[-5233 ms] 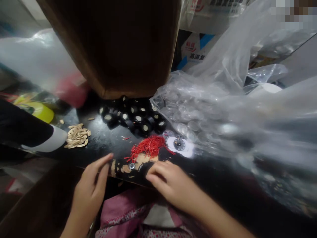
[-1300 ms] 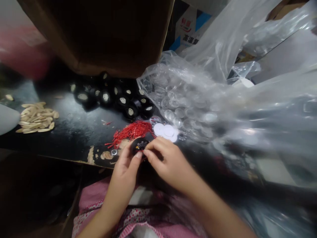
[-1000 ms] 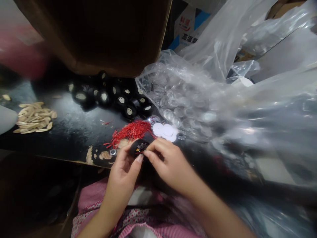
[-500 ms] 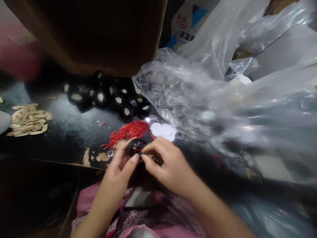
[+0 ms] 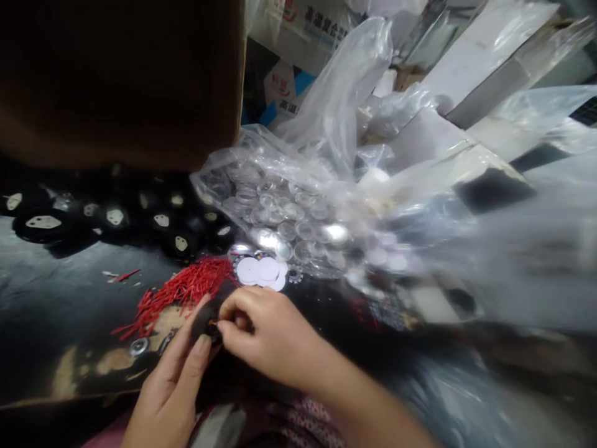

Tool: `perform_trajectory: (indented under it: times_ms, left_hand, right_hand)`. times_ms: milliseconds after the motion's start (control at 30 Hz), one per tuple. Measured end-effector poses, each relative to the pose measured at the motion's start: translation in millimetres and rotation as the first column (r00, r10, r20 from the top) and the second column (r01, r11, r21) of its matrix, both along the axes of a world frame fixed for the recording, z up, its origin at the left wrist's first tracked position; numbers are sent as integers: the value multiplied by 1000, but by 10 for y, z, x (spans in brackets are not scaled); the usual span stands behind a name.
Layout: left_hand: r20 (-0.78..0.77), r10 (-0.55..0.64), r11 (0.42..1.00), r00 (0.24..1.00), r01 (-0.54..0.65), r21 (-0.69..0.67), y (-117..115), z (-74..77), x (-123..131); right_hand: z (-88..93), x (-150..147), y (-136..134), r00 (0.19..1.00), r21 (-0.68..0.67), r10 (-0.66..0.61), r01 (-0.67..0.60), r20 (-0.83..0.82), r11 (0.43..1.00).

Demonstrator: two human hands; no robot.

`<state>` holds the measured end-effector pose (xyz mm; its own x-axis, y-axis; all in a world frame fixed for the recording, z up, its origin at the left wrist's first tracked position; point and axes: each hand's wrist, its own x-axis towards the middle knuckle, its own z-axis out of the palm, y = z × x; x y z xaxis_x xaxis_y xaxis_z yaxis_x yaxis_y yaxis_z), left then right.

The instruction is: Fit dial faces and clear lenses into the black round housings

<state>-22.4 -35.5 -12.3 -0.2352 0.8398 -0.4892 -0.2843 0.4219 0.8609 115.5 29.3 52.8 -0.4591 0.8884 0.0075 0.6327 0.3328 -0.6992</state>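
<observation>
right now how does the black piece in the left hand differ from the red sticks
The black piece is rounded; the red sticks are thin. The black piece is single, held in the left hand; the red sticks are many, heaped on the table.

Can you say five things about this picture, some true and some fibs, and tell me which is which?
1. The left hand holds a black round case. True.
2. The right hand is inside the cardboard box. False: its fingertips are at the black round case.
3. A heap of thin red pointers lies on the black table. True.
4. The white discs lie spread apart, none touching. False: they overlap.
5. Clear discs lie in the clear plastic bag. True.
</observation>
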Motion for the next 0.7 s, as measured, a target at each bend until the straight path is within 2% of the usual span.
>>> perform_trajectory:
  times_ms: [67,100,167,233,367,467,533,600,633,700]
  left_hand:
    - [12,-35,999,999,35,42,26,-53,-30]
    - [34,-28,998,999,26,51,38,-65,-39]
    - [89,-19,998,996,13,62,56,-72,-42]
    - [125,-36,997,992,28,69,64,-69,-32]
    - [218,-5,997,976,-13,80,77,-38,-1]
    - [366,26,996,930,-56,71,111,41,20]
    - [471,-7,998,882,-20,52,138,96,36]
    - [539,-41,999,841,24,39,155,122,50]
    - [543,-47,999,838,31,39,157,121,56]
    - [485,-39,999,874,18,47,147,96,59]
  right_hand:
    - [-44,155,127,998,-40,-62,61,-24,997]
    - [-89,241,212,988,-4,-156,156,8,988]
    - [-205,413,400,914,132,-376,358,151,924]
    - [-315,569,564,855,213,-457,412,245,886]
    - [-374,758,667,880,210,-424,382,215,900]
    - [-286,703,510,896,197,-426,399,125,896]
    - [-212,560,328,926,100,-378,374,20,922]
    - [-153,370,132,960,-60,-247,241,-135,969]
    - [-133,276,45,964,-86,-181,167,-194,982]
    - [-114,126,-85,971,-43,-87,80,-222,996]
